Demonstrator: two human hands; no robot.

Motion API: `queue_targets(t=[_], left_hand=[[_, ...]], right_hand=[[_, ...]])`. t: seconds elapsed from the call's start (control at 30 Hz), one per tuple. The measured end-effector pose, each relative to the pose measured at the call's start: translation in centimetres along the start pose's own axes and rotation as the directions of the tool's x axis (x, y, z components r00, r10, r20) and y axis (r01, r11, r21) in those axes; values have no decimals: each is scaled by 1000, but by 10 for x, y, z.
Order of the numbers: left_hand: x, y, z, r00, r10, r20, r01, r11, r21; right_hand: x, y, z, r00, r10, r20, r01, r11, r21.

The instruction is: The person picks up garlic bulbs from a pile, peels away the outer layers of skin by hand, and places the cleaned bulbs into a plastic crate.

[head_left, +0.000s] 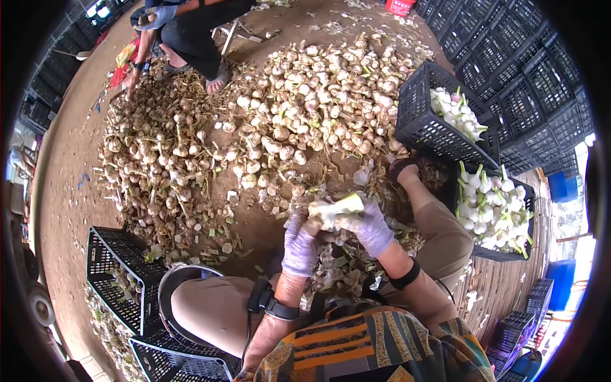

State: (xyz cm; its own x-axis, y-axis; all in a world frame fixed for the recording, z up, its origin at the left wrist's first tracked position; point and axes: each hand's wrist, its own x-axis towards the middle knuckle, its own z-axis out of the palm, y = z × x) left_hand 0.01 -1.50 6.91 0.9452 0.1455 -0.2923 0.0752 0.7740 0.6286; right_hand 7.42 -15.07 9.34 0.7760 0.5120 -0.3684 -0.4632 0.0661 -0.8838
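Observation:
A white garlic bulb with a pale green stem (340, 207) is held in front of my body, above a litter of peeled skins. My left hand (300, 245), in a thin purplish glove with soiled fingertips, grips one end of it. On the other side, my right hand (371, 230), gloved alike, has its fingers closed around the bulb too. Loose garlic skins (337, 270) lie between my legs below both hands. Beyond them spreads a big heap of unpeeled garlic (331, 95), and a second, stemmed garlic pile (165, 153) lies to the left.
Two black crates, an upper crate (414, 108) and a lower crate (503, 253), hold cleaned garlic at my right. Black crates (118, 280) stand at my left. Stacked crates (509, 57) line the right wall. Another person (197, 38) sits at the far left, one hand on the pile.

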Motion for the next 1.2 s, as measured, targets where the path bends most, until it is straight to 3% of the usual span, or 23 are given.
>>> queue_targets(t=[0.03,0.07,0.13,0.17,0.2,0.27,0.33,0.4,0.43,0.5,0.53,0.57,0.7,0.77,0.8,0.87,0.93,0.97,1.0,1.03,1.1,1.13,1.2], left_hand=[[-2,-2,4,998,54,-40,-44,978,205],[-4,-5,13,988,153,14,-152,964,219],[-6,-8,3,962,271,-27,-237,885,401],[-8,-2,7,967,245,-66,-201,898,392],[-11,-2,-4,995,73,-65,-50,952,302],[-12,2,-9,995,-83,-60,94,973,212],[-11,2,-8,995,-44,-93,67,962,264],[-14,11,-7,979,-204,-21,204,956,211],[-13,11,-9,967,-255,-17,254,950,180],[-10,11,-12,964,-267,-11,265,952,152],[-9,10,-13,961,-276,-2,274,954,120],[-6,8,-15,952,-300,55,296,953,67],[1,-3,-14,937,-327,124,330,944,-4],[1,-5,-10,962,-264,64,266,964,-21],[2,-5,-8,974,-224,31,225,974,-31],[2,-9,-6,987,-150,-61,159,970,185],[2,-19,-2,999,-52,10,45,942,332],[1,-21,0,998,-53,40,37,941,337],[0,-23,1,996,-53,68,26,939,342],[-1,-22,-6,991,-108,82,86,968,236],[0,-17,-13,976,-195,93,199,980,-28],[3,-17,-13,977,-194,90,197,980,-29],[7,-19,-8,995,99,-25,-102,982,-158]], right_hand=[[3,8,0,1000,-17,-24,19,994,104],[2,7,0,1000,-15,-26,18,994,106],[2,5,-2,991,-86,104,94,992,-79],[2,4,-4,992,-78,103,87,993,-77],[4,3,-8,980,-141,141,178,937,-302],[7,1,-14,938,-230,261,348,653,-673],[16,10,-20,913,-299,277,406,613,-678],[21,8,-20,690,-553,467,675,259,-691],[22,7,-20,692,-552,466,674,262,-691],[24,8,-18,871,-333,362,492,599,-632],[25,9,-18,925,-194,328,359,732,-580],[26,9,-19,928,-177,329,332,796,-507],[22,10,-29,950,-175,258,287,814,-505],[15,-9,-37,995,-86,49,98,918,-384],[5,-24,-32,987,-122,-106,86,950,-299],[1,-13,-43,974,-213,-83,193,960,-201],[2,-1,-32,975,-175,135,210,922,-325],[1,6,-19,930,-335,149,366,881,-300],[0,5,-22,932,-332,147,362,882,-303],[1,2,-25,973,-212,92,223,965,-138],[10,-4,-21,999,11,-32,-5,985,170],[9,-6,-15,999,14,-29,-8,985,170],[4,-9,-8,982,176,-72,-125,883,453]])
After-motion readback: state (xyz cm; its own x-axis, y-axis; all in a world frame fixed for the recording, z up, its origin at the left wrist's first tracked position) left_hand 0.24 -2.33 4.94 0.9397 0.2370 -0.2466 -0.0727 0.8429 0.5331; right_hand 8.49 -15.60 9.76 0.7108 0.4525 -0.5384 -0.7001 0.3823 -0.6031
